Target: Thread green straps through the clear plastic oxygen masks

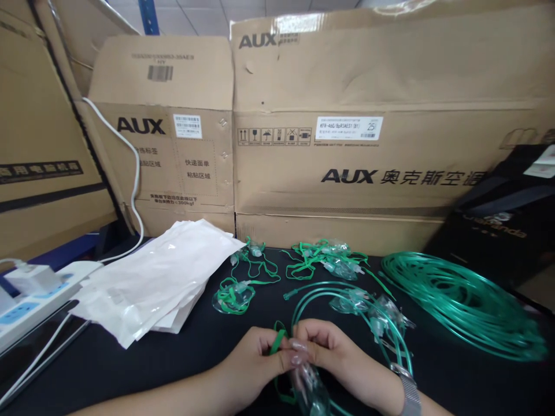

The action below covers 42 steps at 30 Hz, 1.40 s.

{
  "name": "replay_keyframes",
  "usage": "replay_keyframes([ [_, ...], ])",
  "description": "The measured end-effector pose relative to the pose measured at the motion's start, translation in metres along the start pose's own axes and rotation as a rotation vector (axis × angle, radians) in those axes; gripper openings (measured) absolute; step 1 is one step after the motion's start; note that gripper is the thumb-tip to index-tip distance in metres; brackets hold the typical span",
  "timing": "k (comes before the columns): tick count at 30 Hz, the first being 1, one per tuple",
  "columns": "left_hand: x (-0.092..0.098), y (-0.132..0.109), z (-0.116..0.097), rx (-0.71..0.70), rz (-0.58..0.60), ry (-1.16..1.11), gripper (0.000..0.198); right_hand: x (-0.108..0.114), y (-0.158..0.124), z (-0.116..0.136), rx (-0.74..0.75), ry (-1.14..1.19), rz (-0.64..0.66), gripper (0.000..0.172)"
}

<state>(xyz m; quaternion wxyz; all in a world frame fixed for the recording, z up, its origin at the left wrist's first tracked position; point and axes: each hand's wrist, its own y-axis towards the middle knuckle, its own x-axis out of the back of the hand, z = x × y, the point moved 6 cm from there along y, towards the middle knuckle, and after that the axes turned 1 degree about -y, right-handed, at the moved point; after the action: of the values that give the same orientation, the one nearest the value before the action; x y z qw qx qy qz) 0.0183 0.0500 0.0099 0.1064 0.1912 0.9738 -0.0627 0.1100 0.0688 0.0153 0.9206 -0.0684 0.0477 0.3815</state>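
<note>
My left hand [263, 353] and my right hand [332, 348] meet low in the middle of the head view, fingers closed and thumbs pressed together. Between them is a clear oxygen mask [310, 392], partly hidden by the fingers. Its green elastic strap [278, 341] runs past my left fingers. Green oxygen tubing [323, 290] arcs up from beside my right fingers and bends down behind my right wrist. Which part of the mask each hand pinches is hidden.
More masks with green straps [234, 296] lie across the black table [255, 271]. Coiled green tubing [459, 303] sits at right, before a black bag [498, 214]. White pouches [160, 277] and a power strip [47, 297] occupy the left. Cardboard boxes [281, 167] stand behind.
</note>
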Motion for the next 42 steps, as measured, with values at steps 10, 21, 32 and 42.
replay_keyframes([
  [10, -0.004, 0.001, 0.003, -0.023, 0.047, -0.110, 0.029, 0.002, 0.004, -0.005, -0.025, 0.031, 0.015, 0.034],
  [21, 0.004, 0.004, 0.009, 0.105, -0.074, -0.365, 0.037, 0.007, 0.000, 0.003, -0.012, 0.231, -0.037, 0.029],
  [32, 0.005, 0.005, 0.009, 0.075, -0.058, -0.356, 0.022, 0.010, 0.003, 0.000, -0.012, 0.217, -0.065, 0.028],
  [42, 0.004, 0.004, 0.004, 0.009, -0.023, -0.245, 0.021, 0.012, 0.005, -0.006, -0.090, 0.137, -0.095, 0.031],
])
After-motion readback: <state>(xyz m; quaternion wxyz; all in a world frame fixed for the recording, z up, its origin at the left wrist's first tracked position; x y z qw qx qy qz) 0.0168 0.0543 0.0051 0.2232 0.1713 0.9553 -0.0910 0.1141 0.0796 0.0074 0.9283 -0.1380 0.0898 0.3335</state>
